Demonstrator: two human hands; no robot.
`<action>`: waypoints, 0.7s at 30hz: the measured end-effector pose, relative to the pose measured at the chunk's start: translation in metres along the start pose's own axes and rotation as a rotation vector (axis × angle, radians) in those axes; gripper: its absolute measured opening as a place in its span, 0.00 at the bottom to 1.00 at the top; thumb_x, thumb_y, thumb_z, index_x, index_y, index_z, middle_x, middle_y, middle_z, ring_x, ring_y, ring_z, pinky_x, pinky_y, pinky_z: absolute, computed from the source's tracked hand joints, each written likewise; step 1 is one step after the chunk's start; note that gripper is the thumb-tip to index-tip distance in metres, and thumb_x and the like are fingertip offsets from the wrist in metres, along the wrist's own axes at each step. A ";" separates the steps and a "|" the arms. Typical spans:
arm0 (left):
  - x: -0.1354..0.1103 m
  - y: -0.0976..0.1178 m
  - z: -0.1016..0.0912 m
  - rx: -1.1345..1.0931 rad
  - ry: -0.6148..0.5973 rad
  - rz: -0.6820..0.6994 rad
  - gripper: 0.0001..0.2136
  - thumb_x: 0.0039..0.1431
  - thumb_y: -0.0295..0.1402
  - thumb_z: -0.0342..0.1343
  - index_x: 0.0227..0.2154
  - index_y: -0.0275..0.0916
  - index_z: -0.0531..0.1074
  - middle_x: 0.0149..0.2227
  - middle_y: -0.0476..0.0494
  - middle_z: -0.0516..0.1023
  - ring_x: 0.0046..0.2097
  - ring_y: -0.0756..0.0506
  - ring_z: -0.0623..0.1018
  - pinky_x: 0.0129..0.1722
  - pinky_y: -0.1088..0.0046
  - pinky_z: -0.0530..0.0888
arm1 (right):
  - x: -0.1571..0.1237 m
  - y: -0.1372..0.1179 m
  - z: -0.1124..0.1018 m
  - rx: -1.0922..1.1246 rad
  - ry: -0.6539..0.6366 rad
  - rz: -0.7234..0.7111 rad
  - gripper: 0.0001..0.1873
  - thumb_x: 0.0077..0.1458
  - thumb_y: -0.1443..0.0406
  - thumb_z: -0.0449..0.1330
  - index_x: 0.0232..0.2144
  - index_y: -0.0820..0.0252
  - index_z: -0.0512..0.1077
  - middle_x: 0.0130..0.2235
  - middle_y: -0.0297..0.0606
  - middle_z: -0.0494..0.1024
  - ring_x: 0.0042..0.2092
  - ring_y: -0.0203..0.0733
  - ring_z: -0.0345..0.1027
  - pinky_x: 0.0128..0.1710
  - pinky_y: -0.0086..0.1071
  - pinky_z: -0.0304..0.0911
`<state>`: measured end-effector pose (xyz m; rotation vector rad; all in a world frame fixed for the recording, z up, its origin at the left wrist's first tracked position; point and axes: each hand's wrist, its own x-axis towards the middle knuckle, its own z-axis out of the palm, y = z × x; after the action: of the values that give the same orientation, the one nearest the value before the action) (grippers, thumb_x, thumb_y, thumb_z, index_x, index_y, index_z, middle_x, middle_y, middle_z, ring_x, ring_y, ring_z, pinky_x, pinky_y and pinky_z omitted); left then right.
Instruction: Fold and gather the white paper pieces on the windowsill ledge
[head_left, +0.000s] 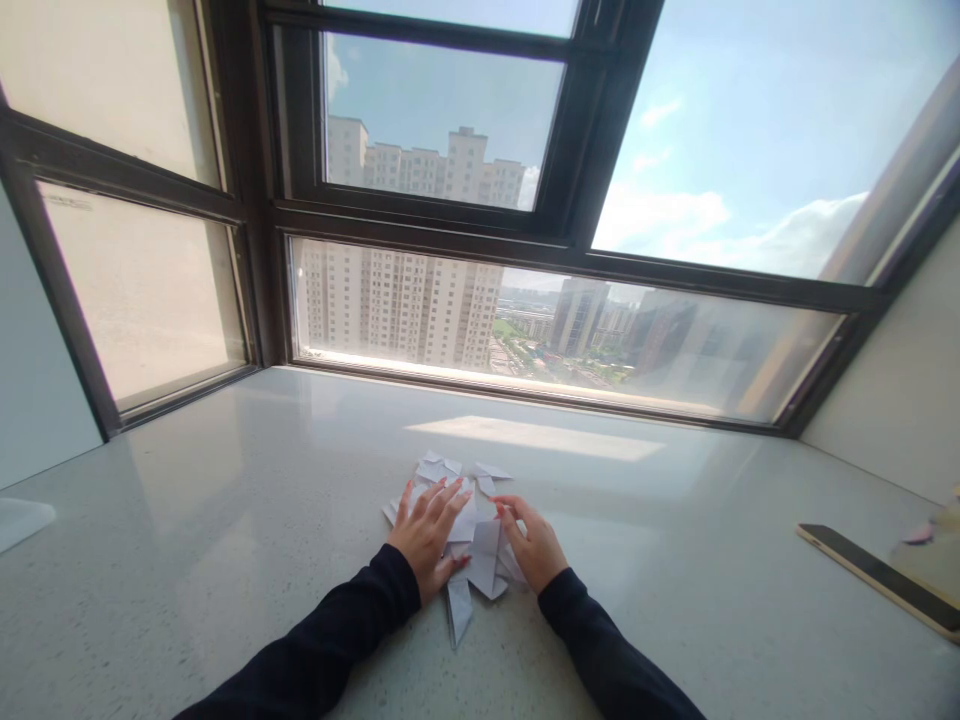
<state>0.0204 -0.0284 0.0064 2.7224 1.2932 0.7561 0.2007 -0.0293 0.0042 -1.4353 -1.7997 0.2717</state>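
A white folded paper piece (480, 560) lies on the pale stone windowsill counter (300, 500) in front of me, with more small folded white papers (450, 468) just beyond it. My left hand (429, 530) lies flat on the paper, fingers stretched out and slightly spread. My right hand (532, 542) rests at the paper's right edge, its fingers curled and pressing down on a fold. Both arms wear dark long sleeves.
A dark phone (877, 575) lies on the counter at the far right. A large dark-framed window (420, 225) rises right behind the counter, with tall buildings outside. A pale object (19, 520) sits at the left edge.
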 end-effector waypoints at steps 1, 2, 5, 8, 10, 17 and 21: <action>0.000 -0.002 0.000 -0.001 0.037 -0.023 0.28 0.47 0.42 0.47 0.52 0.44 0.48 0.55 0.42 0.53 0.55 0.39 0.51 0.51 0.51 0.40 | 0.000 0.001 0.000 -0.006 0.018 -0.006 0.15 0.51 0.59 0.45 0.33 0.58 0.68 0.30 0.37 0.75 0.33 0.41 0.67 0.35 0.34 0.60; 0.000 -0.003 0.000 -0.008 0.058 -0.033 0.27 0.48 0.43 0.46 0.52 0.43 0.49 0.55 0.42 0.54 0.55 0.39 0.51 0.51 0.51 0.41 | 0.000 0.001 0.000 -0.007 0.026 -0.019 0.15 0.50 0.59 0.45 0.33 0.59 0.68 0.31 0.37 0.75 0.34 0.42 0.67 0.37 0.34 0.60; -0.003 -0.003 0.002 -0.042 -0.001 0.013 0.34 0.42 0.52 0.46 0.52 0.43 0.48 0.55 0.41 0.52 0.55 0.35 0.50 0.49 0.47 0.42 | -0.002 0.000 0.002 0.015 -0.009 -0.087 0.16 0.50 0.58 0.47 0.36 0.58 0.67 0.33 0.38 0.74 0.37 0.42 0.66 0.39 0.35 0.59; -0.005 0.001 0.005 -0.063 -0.149 0.070 0.45 0.31 0.58 0.49 0.53 0.42 0.46 0.56 0.39 0.50 0.55 0.31 0.48 0.48 0.43 0.40 | -0.004 -0.005 0.003 0.065 -0.095 -0.152 0.16 0.49 0.58 0.48 0.40 0.58 0.65 0.34 0.37 0.74 0.38 0.41 0.66 0.39 0.33 0.59; -0.005 0.002 0.006 -0.072 -0.194 0.060 0.46 0.30 0.56 0.51 0.54 0.41 0.44 0.56 0.38 0.49 0.55 0.32 0.48 0.48 0.44 0.42 | -0.005 -0.008 0.003 0.102 -0.137 -0.167 0.16 0.51 0.59 0.47 0.39 0.58 0.65 0.33 0.36 0.75 0.36 0.40 0.67 0.37 0.31 0.60; 0.001 0.002 0.001 -0.123 -0.037 0.013 0.30 0.47 0.49 0.43 0.52 0.43 0.48 0.55 0.43 0.52 0.55 0.40 0.52 0.51 0.53 0.46 | 0.005 0.001 -0.002 -0.100 -0.076 -0.022 0.19 0.54 0.57 0.40 0.38 0.59 0.66 0.38 0.38 0.72 0.42 0.40 0.64 0.42 0.32 0.57; 0.004 -0.007 0.000 -0.073 -0.012 -0.225 0.23 0.53 0.44 0.35 0.51 0.40 0.52 0.55 0.42 0.54 0.55 0.41 0.53 0.50 0.53 0.48 | 0.024 0.016 0.003 -0.199 -0.095 0.062 0.23 0.53 0.56 0.40 0.46 0.62 0.59 0.48 0.43 0.65 0.50 0.44 0.55 0.48 0.40 0.49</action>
<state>0.0176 -0.0206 0.0063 2.4662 1.5050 0.7470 0.2092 -0.0021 0.0032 -1.6433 -1.9045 0.2002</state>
